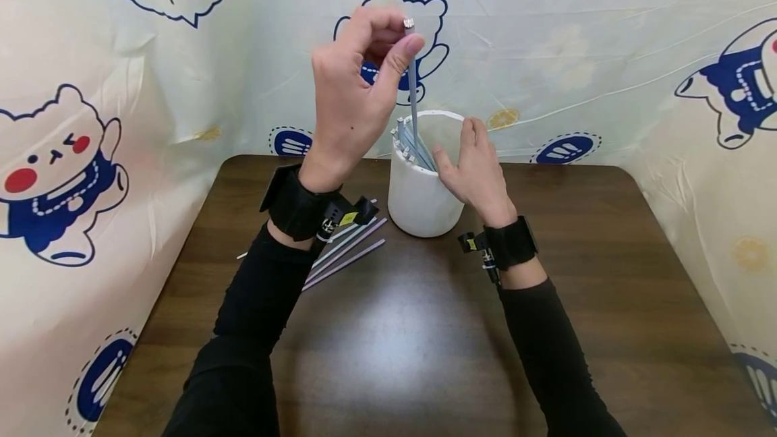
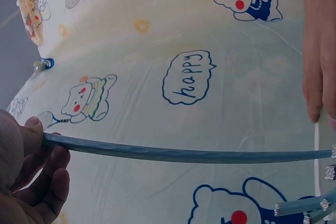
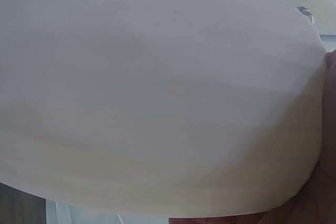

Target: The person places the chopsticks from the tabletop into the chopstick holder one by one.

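Blue-grey thin stick (image 1: pixel 413 86), pinched by the left hand (image 1: pixel 355 86) at the mouth of the white cylindrical cup (image 1: pixel 423 201) which the right hand (image 1: pixel 478 177) holds, may snag similar sticks (image 1: pixel 408 142) inside if tilted

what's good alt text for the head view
A left hand pinches a bluish stick upright, its lower end at the mouth of a white cup of similar sticks. The right hand holds the cup; more sticks lie on the brown table.
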The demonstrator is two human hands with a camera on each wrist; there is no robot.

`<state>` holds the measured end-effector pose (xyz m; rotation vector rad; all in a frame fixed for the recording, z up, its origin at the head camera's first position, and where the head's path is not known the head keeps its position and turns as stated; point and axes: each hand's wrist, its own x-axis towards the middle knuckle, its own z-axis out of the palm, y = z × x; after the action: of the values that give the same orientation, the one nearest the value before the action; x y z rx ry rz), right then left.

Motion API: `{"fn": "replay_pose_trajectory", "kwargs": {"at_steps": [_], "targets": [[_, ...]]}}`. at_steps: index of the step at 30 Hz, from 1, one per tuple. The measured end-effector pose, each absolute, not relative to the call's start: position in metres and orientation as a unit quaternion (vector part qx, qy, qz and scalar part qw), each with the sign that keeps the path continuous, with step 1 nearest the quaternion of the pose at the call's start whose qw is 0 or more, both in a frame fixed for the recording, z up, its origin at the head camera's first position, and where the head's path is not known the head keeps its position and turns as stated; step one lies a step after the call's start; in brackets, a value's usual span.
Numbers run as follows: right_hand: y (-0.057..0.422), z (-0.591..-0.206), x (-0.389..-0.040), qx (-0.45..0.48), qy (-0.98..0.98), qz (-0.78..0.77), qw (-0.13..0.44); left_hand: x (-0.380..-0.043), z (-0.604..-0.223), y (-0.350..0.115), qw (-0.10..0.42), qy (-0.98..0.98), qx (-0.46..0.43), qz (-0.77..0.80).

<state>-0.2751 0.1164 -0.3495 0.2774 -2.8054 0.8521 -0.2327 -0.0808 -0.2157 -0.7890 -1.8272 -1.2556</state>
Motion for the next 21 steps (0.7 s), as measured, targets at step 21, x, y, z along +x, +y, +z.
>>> {"fn": "replay_pose_trajectory", "kwargs": {"at_steps": [21], "targets": [[0.115, -0.351, -0.275, 0.09, -0.949, 0.286, 0.096, -0.258, -0.262, -0.082, 0.325, -0.753, -0.261, -0.509]]}}
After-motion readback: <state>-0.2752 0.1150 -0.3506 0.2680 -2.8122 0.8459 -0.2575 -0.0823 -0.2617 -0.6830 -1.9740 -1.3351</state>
